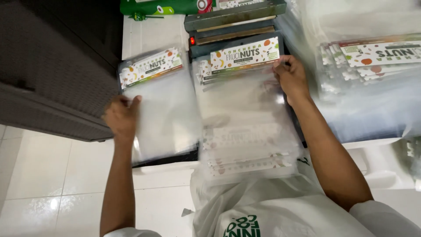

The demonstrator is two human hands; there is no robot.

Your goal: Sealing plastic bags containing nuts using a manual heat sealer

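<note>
Clear bag (243, 94) runs lengthwise away from us; our right hand (290, 79) pinches its far right corner, while our left hand (121, 117) grips the left stack (162, 109) edge.

The clear plastic bags (164, 109) under my left hand (120, 118) look glossy and smooth, with printed paper header cards (151, 67). The heat sealer (232, 22) has matt dark metal. The floor tiles (44, 180) shine white.

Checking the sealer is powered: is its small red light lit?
Yes, a small red light glows on the left side of the dark heat sealer behind the bag stacks.
</note>
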